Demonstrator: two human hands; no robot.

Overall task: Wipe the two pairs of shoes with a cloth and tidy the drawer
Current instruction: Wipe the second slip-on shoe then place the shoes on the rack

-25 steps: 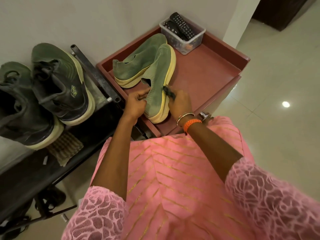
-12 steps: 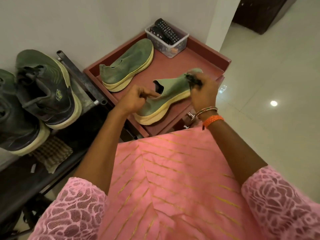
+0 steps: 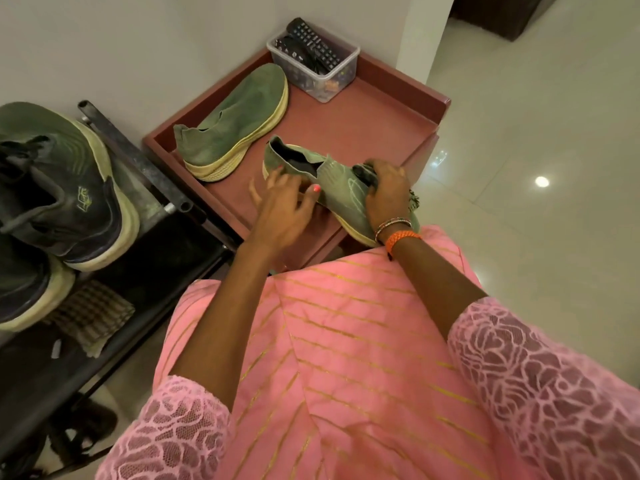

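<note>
A pale tiled floor (image 3: 540, 140) fills the right of the view and a plain light wall (image 3: 145, 46) the upper left. Against the wall stands a dark metal rack (image 3: 114, 271), carrying two dark sneakers (image 3: 65, 188) with pale soles and a folded checked cloth (image 3: 90, 315) just below them. Beside the rack is the reddish-brown drawer (image 3: 377, 123), open, with a raised rim. In its far corner sits a clear plastic box (image 3: 323, 76) holding remote controls (image 3: 313, 43). One green slip-on shoe (image 3: 239, 123) lies on the drawer floor along the wall side, sole towards the middle. The second green shoe (image 3: 332, 183) is at the drawer's near edge, tilted, its opening upward. The right hand (image 3: 386, 192) has its grip curled over this shoe's toe end, with a small dark object under the fingers that cannot be made out. The left hand (image 3: 282, 209) has fingers spread and relaxed, touching the shoe near its opening. Pink sleeves (image 3: 540, 386) and a pink striped garment fill the foreground.
</note>
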